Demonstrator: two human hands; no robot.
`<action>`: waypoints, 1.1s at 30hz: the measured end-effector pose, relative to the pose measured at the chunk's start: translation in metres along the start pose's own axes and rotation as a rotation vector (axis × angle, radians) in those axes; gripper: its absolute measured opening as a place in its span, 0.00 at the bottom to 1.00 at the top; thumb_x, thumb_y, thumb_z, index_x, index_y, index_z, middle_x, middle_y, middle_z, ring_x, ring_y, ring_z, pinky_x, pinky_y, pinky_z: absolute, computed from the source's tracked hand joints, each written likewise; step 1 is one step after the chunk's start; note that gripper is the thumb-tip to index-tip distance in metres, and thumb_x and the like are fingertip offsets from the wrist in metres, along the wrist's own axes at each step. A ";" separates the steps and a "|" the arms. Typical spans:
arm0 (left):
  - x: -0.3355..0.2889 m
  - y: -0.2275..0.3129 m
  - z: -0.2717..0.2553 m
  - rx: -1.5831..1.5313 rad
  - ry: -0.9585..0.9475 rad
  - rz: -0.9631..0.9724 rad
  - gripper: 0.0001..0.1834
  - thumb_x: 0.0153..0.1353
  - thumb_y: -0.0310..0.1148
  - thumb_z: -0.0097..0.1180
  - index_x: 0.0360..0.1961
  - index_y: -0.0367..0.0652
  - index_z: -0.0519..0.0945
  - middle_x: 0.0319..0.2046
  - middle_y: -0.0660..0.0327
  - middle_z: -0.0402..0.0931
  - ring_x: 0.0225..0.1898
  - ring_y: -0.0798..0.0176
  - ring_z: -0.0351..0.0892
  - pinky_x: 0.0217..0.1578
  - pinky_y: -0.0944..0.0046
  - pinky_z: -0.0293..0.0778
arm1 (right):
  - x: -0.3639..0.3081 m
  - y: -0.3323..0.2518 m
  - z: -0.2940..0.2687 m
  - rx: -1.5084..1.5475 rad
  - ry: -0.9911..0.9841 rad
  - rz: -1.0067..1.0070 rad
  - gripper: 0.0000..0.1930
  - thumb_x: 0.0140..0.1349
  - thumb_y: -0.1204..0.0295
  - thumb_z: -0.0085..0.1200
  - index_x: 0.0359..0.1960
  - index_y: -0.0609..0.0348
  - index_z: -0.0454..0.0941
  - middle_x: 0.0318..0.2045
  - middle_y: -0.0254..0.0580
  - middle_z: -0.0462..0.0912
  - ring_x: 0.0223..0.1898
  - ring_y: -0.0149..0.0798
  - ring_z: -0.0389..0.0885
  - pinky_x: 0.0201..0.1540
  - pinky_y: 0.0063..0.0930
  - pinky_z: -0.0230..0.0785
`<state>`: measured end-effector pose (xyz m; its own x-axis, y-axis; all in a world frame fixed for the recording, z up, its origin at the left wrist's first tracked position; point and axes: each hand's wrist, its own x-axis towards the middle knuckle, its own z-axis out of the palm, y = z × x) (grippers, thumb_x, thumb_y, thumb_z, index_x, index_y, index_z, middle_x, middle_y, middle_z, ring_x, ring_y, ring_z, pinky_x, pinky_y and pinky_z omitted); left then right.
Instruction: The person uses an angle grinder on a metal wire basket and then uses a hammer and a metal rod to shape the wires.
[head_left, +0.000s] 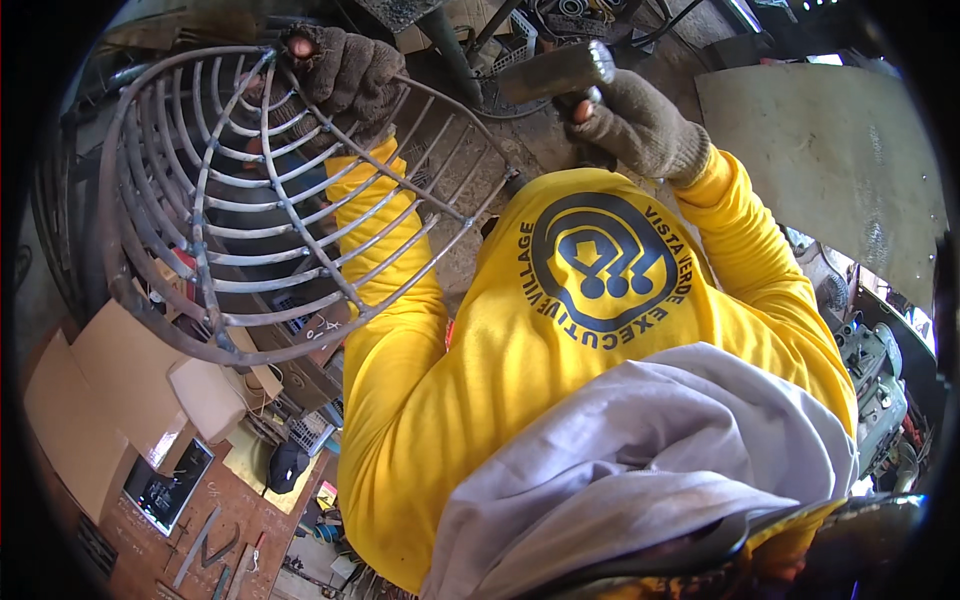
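A curved basket-like frame [285, 180] of welded metal bars fills the upper left, its ribs bowed between thicker rods. My left hand [345, 80], in a brown knit glove with a bare fingertip showing, closes on its far rim and holds it up. The yellow sleeve of that arm shows through the bars. To the right, my right hand [640, 120], in a matching glove, is closed around a hammer. The hammer's thick worn metal head [557, 72] points toward the frame without touching it; most of the handle is hidden by the hand.
A brown worktop [150, 560] at lower left carries hand tools and a dark flat panel [168, 485]. Bent cardboard [90, 400] stands beside it. A large metal sheet [820, 150] leans at right, above green machinery [872, 370]. Cables and a crate [515, 45] lie at the far side.
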<state>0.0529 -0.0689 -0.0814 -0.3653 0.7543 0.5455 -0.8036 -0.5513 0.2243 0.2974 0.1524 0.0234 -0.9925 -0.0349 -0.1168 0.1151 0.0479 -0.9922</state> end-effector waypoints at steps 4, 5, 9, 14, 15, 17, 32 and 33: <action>0.006 0.000 0.003 0.020 0.012 -0.007 0.21 0.72 0.51 0.45 0.53 0.47 0.76 0.27 0.71 0.75 0.23 0.71 0.67 0.38 0.65 0.67 | 0.011 -0.014 0.009 -0.147 -0.111 -0.147 0.26 0.70 0.51 0.53 0.60 0.58 0.74 0.38 0.39 0.83 0.36 0.32 0.79 0.41 0.28 0.72; 0.008 0.000 0.003 0.026 0.015 -0.010 0.21 0.72 0.51 0.45 0.53 0.47 0.76 0.27 0.71 0.75 0.23 0.71 0.67 0.38 0.65 0.67 | 0.013 -0.016 0.013 -0.159 -0.095 -0.158 0.25 0.69 0.51 0.55 0.56 0.58 0.75 0.33 0.35 0.79 0.32 0.29 0.74 0.36 0.27 0.68; 0.012 0.000 0.007 0.050 0.028 -0.021 0.21 0.72 0.52 0.46 0.52 0.47 0.76 0.28 0.71 0.75 0.23 0.71 0.67 0.39 0.64 0.67 | 0.021 -0.008 0.021 -0.261 -0.103 -0.185 0.23 0.71 0.53 0.53 0.58 0.57 0.76 0.31 0.34 0.79 0.27 0.26 0.72 0.32 0.26 0.68; 0.019 -0.003 0.011 0.068 0.031 -0.043 0.22 0.72 0.52 0.46 0.52 0.46 0.76 0.28 0.71 0.75 0.24 0.71 0.68 0.39 0.64 0.67 | 0.030 0.012 0.020 -0.369 -0.114 -0.259 0.25 0.71 0.51 0.50 0.58 0.57 0.74 0.45 0.54 0.84 0.49 0.55 0.82 0.51 0.43 0.71; 0.020 -0.003 0.011 0.071 0.031 -0.048 0.22 0.72 0.52 0.46 0.52 0.46 0.76 0.28 0.71 0.75 0.24 0.71 0.68 0.39 0.64 0.67 | 0.027 0.005 0.018 -0.374 -0.108 -0.258 0.25 0.71 0.51 0.50 0.58 0.57 0.74 0.45 0.54 0.84 0.49 0.55 0.82 0.51 0.43 0.71; 0.021 0.003 0.019 0.105 0.055 -0.034 0.22 0.72 0.52 0.46 0.52 0.45 0.76 0.28 0.71 0.75 0.24 0.71 0.68 0.39 0.64 0.67 | 0.020 -0.023 0.016 -0.230 -0.082 -0.149 0.24 0.71 0.51 0.51 0.58 0.56 0.75 0.40 0.46 0.84 0.41 0.44 0.84 0.45 0.37 0.74; 0.067 -0.066 0.102 0.165 0.706 0.178 0.18 0.69 0.48 0.52 0.49 0.47 0.79 0.41 0.63 0.81 0.39 0.63 0.81 0.39 0.55 0.81 | -0.004 -0.018 -0.019 0.083 0.719 -0.336 0.21 0.71 0.59 0.55 0.57 0.60 0.75 0.47 0.42 0.83 0.46 0.34 0.82 0.54 0.28 0.74; 0.066 -0.072 0.110 0.175 0.793 0.208 0.17 0.68 0.47 0.52 0.48 0.48 0.80 0.43 0.62 0.82 0.40 0.62 0.82 0.38 0.55 0.82 | 0.001 -0.034 -0.009 0.048 0.785 -0.301 0.18 0.71 0.58 0.54 0.51 0.59 0.76 0.36 0.33 0.80 0.40 0.26 0.76 0.43 0.26 0.72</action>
<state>0.1380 -0.0190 0.0273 -0.7729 0.6221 -0.1253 -0.6225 -0.7050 0.3398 0.2921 0.1600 0.0571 -0.7187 0.6662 0.1991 -0.1747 0.1041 -0.9791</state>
